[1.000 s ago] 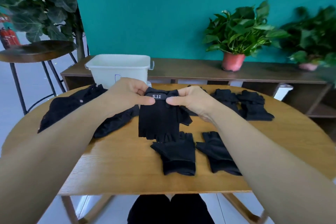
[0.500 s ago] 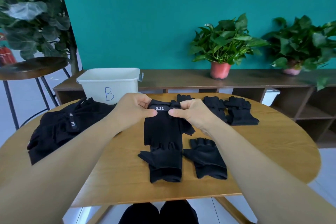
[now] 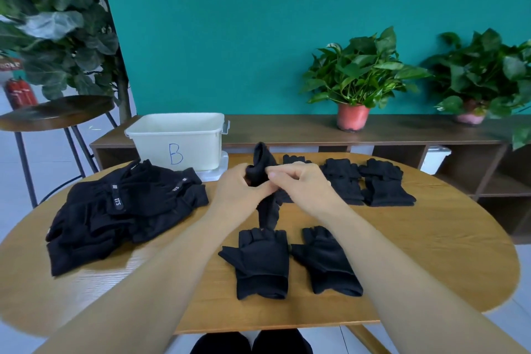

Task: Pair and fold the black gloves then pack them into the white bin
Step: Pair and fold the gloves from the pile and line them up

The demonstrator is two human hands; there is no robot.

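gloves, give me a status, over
Left hand and right hand both grip a bunched black glove above the table. Not yet in white bin. Nothing blocks the way there.

Round light-brown wooden surface (image 3: 431, 253): visible grain, faint satin sheen. Black fingerless cloth gloves (image 3: 261, 261): soft, matt, fleecy nap. White rectangular plastic bin (image 3: 178, 144): smooth, slight gloss. Round dark wooden stool seat (image 3: 57, 109): polished, reflective.

Measured from table (image 3: 445, 253) centre: glove pile (image 3: 115, 215) blocks 9 o'clock; white bin (image 3: 161, 149) stands at 11; folded glove pairs (image 3: 370, 184) fill 1 to 2; two flat gloves (image 3: 263, 264) lie at 6. Bare wood at 3 to 4 gives open passage.
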